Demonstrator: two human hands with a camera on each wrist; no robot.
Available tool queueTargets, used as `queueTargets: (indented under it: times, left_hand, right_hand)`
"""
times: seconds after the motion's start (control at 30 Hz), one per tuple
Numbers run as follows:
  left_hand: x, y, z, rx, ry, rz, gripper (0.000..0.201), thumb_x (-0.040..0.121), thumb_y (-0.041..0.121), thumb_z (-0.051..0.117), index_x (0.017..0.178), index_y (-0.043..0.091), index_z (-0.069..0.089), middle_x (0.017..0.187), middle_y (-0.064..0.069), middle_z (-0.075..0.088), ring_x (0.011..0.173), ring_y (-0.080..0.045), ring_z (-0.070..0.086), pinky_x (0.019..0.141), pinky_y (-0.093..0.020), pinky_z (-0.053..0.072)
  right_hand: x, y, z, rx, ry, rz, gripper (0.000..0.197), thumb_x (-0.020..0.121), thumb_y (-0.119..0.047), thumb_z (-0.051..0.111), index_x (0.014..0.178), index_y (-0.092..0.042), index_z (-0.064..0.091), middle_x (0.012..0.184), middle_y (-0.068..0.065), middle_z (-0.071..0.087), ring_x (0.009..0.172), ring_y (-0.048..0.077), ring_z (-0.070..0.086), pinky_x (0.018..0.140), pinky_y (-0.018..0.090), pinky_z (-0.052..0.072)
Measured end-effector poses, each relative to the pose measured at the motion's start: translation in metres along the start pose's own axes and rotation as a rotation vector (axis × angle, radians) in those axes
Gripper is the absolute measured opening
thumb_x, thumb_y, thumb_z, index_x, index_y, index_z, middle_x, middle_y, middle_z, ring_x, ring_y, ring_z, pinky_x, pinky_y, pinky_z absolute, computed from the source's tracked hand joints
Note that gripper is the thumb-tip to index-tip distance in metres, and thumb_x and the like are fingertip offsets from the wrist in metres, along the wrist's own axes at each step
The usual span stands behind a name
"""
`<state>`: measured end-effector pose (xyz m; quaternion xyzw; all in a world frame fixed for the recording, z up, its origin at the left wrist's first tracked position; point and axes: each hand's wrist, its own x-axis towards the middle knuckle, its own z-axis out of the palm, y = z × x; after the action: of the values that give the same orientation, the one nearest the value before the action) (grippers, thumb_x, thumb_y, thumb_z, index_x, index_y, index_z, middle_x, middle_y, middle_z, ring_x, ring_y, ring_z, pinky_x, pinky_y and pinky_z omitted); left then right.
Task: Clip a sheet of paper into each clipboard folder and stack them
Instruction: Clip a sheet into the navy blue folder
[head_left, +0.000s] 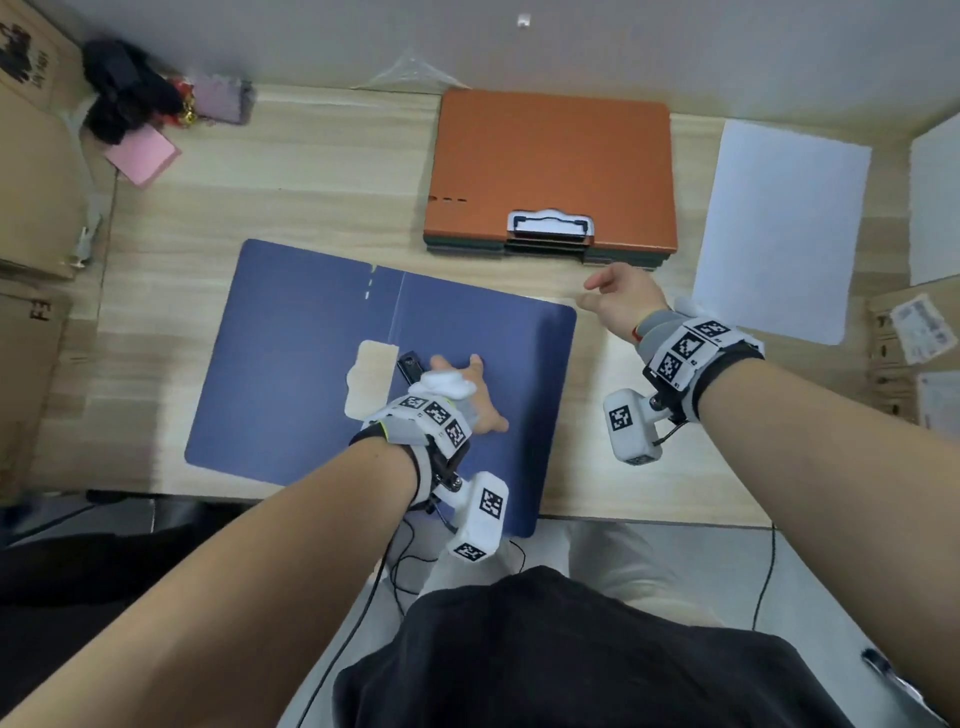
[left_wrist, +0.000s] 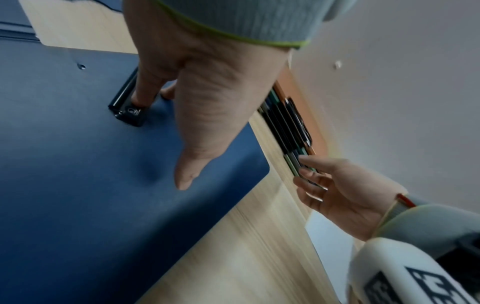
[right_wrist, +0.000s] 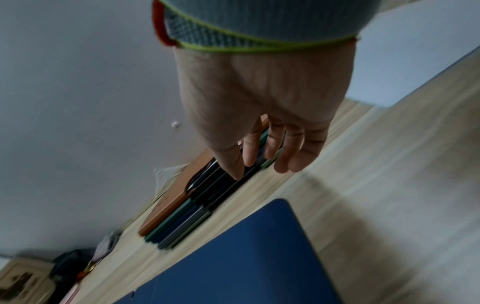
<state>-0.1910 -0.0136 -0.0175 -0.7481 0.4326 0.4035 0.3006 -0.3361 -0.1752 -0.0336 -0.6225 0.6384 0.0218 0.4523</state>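
A blue clipboard folder (head_left: 291, 364) (left_wrist: 78, 185) (right_wrist: 246, 257) lies open on the wooden table. My left hand (head_left: 467, 395) (left_wrist: 182, 102) rests on its right half, fingers spread, with fingertips touching the black clip (head_left: 409, 364) (left_wrist: 126, 107). No paper lies in it. A stack of closed folders topped by an orange one (head_left: 550, 166) (left_wrist: 293, 123) (right_wrist: 176, 205) sits at the back. My right hand (head_left: 618, 301) (left_wrist: 332, 189) (right_wrist: 265, 144) hovers at the stack's front right corner, fingers relaxed and holding nothing. White paper (head_left: 779, 223) (left_wrist: 330, 246) lies to the right.
Cardboard boxes (head_left: 31, 182) stand along the left side and another box (head_left: 914, 353) at the right. A pink notepad (head_left: 143, 156) and dark clutter (head_left: 124, 88) sit at the back left. The blue folder overhangs the table's front edge (head_left: 649, 512).
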Motion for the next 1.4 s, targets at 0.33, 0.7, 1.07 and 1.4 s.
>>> queueTargets:
  times: [0.33, 0.7, 1.07, 1.4]
  left_hand:
    - [-0.005, 0.117, -0.023, 0.08, 0.069, 0.077, 0.098, 0.081, 0.07, 0.058, 0.157, 0.03, 0.012, 0.141, -0.014, 0.037, 0.12, -0.036, 0.049, 0.085, -0.041, 0.046]
    - [0.026, 0.202, -0.063, -0.351, 0.187, 0.319, 0.09, 0.075, 0.051, 0.078, 0.148, 0.02, 0.036, 0.146, -0.006, 0.042, 0.118, -0.029, 0.056, 0.098, -0.045, 0.05]
    - [0.025, 0.275, -0.066, -1.32, -0.233, 0.236, 0.094, 0.079, 0.024, 0.084, 0.151, 0.013, 0.025, 0.121, -0.007, 0.068, 0.092, -0.015, 0.071, 0.071, -0.028, 0.06]
    - [0.032, 0.265, -0.07, -0.827, 0.167, 0.354, 0.024, 0.083, 0.024, 0.073, 0.106, 0.02, 0.068, 0.093, 0.003, 0.069, 0.086, -0.023, 0.066, 0.084, -0.037, 0.056]
  right_hand:
    - [-0.015, 0.126, -0.098, 0.116, 0.136, 0.201, 0.012, 0.083, -0.023, 0.069, 0.093, -0.024, 0.061, 0.105, 0.001, 0.061, 0.098, 0.026, 0.063, 0.086, 0.034, 0.051]
    - [0.004, 0.177, -0.145, -0.26, -0.04, 0.226, 0.062, 0.09, -0.02, 0.054, 0.149, -0.016, 0.034, 0.156, 0.01, 0.021, 0.136, 0.034, 0.038, 0.106, 0.039, 0.038]
    - [-0.011, 0.203, -0.135, -0.399, -0.053, 0.144, 0.052, 0.085, -0.016, 0.051, 0.136, -0.024, 0.048, 0.148, 0.003, 0.032, 0.134, 0.028, 0.039, 0.099, 0.033, 0.037]
    - [-0.015, 0.196, -0.143, -0.435, -0.193, 0.11, 0.042, 0.085, -0.029, 0.059, 0.127, -0.027, 0.059, 0.126, 0.002, 0.062, 0.111, 0.026, 0.058, 0.091, 0.033, 0.048]
